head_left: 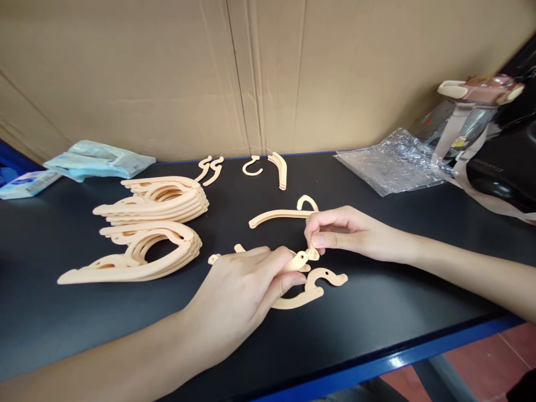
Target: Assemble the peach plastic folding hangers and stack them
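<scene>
My left hand (240, 287) is closed around a cream plastic hanger arm (298, 261); most of that arm is hidden under my palm and fingers. At its holed end, a small cream hanger piece (312, 254) is pinched between the thumb and fingers of my right hand (345, 231). The two pieces meet or overlap there; I cannot tell whether they are joined. Just below my left thumb lies a curved hanger part (310, 293) on the black table. Beyond my right fingers rest a slim hanger arm (280, 215) and a hook (307, 201).
Two stacks of folded hangers (167, 209) sit at the left. Loose hooks (252, 167) and several arms (280, 170) lie near the cardboard wall (167, 84). Blue-white packets (98, 161) are at back left. A see-through plastic bag (389, 162) and a strapped bottle (473, 120) stand at right.
</scene>
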Tool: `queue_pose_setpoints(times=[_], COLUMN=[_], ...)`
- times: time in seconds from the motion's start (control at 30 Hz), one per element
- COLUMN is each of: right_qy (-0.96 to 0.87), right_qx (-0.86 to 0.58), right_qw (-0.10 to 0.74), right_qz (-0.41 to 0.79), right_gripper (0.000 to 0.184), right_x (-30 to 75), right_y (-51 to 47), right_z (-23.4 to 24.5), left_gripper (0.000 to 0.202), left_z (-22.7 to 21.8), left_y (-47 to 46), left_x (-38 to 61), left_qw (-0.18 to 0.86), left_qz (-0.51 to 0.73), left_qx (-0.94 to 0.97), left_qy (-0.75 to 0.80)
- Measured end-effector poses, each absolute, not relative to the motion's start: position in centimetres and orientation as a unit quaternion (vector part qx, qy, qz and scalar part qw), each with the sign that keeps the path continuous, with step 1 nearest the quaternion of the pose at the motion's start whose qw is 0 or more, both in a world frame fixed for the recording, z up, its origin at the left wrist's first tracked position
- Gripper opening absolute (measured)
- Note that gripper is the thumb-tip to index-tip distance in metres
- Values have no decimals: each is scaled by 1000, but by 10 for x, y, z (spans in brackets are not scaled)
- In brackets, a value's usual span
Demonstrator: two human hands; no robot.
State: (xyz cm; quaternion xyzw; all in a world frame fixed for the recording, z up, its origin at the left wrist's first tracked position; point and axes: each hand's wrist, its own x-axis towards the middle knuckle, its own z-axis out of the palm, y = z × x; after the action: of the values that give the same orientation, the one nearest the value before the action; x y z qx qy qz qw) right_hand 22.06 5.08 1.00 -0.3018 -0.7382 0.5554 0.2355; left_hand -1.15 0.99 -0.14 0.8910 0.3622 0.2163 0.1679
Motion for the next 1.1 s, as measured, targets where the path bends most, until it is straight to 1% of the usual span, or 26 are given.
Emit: queue_pose_setpoints(times=[0.17,0.4,0.5,0.63,0.77,0.97,1.1], right_qy=[-753,-746,-753,-768,-779,-782,-779], right_qx=[-319,-329,-329,-337,-327,-330,-343], right_qw=[231,212,211,186,186,202,205], right_qz=[526,539,529,513,502,488,484], right_gripper=[29,36,36,39,35,31,31], right_x=[218,217,217,215,215,218,218], right_y=[50,49,48,46,46,46,45], right_z=[11,14,14,14,16,17,16], left_gripper=[41,42,38,33,31,30,36], left_z=[2,5,5,0,-5,-1,-5], left_y=[8,8,7,4,3,5,11], left_x=[-10,-8,-8,-6,-5,-9,-14], left_qw=[152,140,95,25,1,-19,-14], left_qz=[190,191,197,221,232,199,205], left_qx=[897,897,908,930,926,923,909], left_qy=[369,373,357,293,297,330,363])
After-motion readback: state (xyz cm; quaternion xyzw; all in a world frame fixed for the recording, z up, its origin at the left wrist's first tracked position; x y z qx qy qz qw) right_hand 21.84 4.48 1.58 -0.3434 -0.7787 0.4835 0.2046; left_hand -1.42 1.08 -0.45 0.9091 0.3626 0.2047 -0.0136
